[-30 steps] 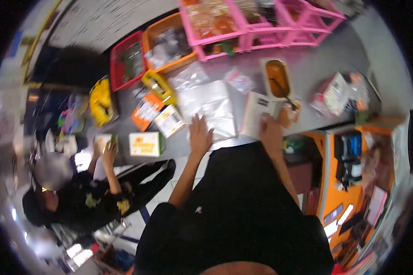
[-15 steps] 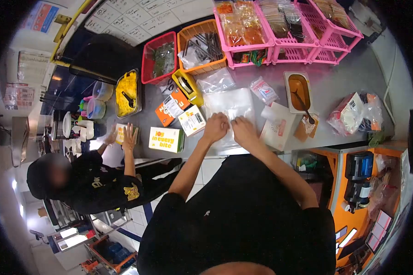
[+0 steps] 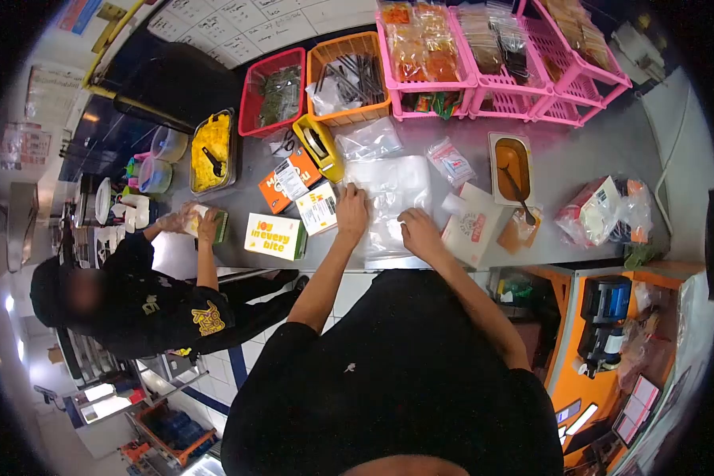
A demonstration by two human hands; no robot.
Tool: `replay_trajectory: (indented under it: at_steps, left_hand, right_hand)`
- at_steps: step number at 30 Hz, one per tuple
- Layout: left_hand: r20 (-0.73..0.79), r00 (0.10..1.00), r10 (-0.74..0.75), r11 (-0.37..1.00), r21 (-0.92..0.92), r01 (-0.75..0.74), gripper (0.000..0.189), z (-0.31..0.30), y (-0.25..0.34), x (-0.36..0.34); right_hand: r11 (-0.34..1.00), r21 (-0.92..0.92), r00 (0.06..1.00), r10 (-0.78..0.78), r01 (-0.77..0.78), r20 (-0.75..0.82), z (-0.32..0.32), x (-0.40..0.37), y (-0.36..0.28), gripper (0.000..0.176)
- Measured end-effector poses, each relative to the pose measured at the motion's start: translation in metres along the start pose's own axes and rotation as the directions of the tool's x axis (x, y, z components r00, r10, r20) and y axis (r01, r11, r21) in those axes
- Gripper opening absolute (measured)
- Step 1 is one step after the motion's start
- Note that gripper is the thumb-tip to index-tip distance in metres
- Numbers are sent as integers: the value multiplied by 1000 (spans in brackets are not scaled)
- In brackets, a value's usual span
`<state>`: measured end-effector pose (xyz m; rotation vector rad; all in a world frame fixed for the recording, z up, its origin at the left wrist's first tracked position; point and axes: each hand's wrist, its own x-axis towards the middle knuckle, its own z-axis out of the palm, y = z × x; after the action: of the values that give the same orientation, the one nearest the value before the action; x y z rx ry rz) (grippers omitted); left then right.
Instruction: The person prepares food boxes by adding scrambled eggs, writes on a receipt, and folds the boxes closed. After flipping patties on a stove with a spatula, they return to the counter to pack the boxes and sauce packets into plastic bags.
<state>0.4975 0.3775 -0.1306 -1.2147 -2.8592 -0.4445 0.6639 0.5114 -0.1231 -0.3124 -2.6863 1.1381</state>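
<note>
A stack of clear plastic bags (image 3: 397,186) lies on the steel counter in front of me. My left hand (image 3: 354,210) is at the stack's left edge, beside a white box with a receipt (image 3: 319,210); its fingers point forward, slightly apart, with nothing visibly held. Over the lower right of the bags, my right hand (image 3: 418,232) has its fingers curled in on the plastic. To the left, a white and green box with yellow lettering (image 3: 274,236) sits near the counter edge, and an orange box (image 3: 292,182) lies behind. A flattened paper packet (image 3: 472,224) is right of the bags.
A co-worker (image 3: 147,293) on the left holds a small box (image 3: 208,223). Behind are a yellow tape dispenser (image 3: 320,148), a yellow food tray (image 3: 213,151), red (image 3: 272,127) and orange baskets (image 3: 349,115) and pink racks (image 3: 504,83). A sauce tub (image 3: 513,170) stands right.
My hands have moved apart: the left went back and left towards the receipt box, the right slightly down over the bags. The co-worker's hands now hold the small box.
</note>
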Motion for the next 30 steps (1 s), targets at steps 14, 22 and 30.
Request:
replay_trajectory:
  at_steps: [14, 22, 30]
  left_hand:
    - [-110, 969, -223, 833, -537, 131, 13, -101, 58, 41]
    - [-273, 962, 8, 705, -681, -199, 12, -172, 94, 75]
    - [-586, 800, -129, 595, -691, -410, 19, -278, 147, 17]
  right_hand:
    - [914, 405, 962, 138, -31, -236, -63, 40, -42, 31]
    - [933, 352, 871, 229, -70, -434, -59, 44, -39, 24]
    - [218, 932, 952, 169, -290, 257, -150, 52, -72, 78]
